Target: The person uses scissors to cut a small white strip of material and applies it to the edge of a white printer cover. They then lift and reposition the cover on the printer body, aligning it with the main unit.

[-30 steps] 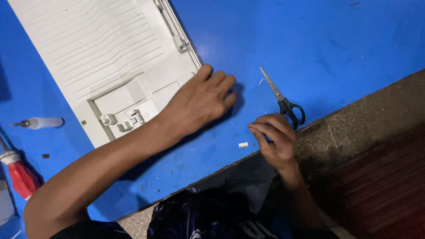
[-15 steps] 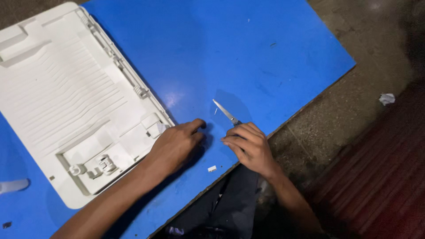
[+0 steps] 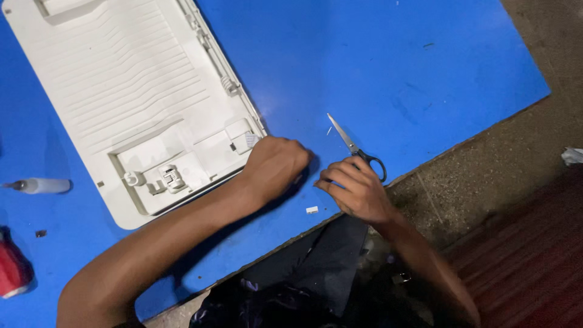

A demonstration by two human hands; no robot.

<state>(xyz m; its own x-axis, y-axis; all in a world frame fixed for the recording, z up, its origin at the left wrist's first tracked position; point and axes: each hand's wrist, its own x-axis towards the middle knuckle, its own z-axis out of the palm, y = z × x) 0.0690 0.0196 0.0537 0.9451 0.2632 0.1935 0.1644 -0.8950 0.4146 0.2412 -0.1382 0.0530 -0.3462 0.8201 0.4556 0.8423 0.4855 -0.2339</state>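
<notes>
Blue tabletop (image 3: 376, 54) is filling most of the head view, with bare concrete floor (image 3: 486, 182) running along its lower right edge. We are seeing a big white ribbed plastic panel (image 3: 127, 91) lying flat in the upper left of the frame. Our left hand (image 3: 276, 167) is sitting at center, curled into a loose fist, fingers together, knuckles touching the panel's lower right corner; we cannot tell if anything is inside the fist. Our right hand (image 3: 355, 191) is resting just right of it, fingers bent and close together, fingertips touching the black handle loops of the scissors (image 3: 358, 149), not clamped on them. Scissors are lying on the table at center, blades closed, tip pointing to the upper left. Small white scrap (image 3: 311, 210) is lying on the blue just below both hands. At the left edge we are noting a small clear bottle (image 3: 39, 186) lying down, and a red object (image 3: 12, 270) cut off by the frame.
</notes>
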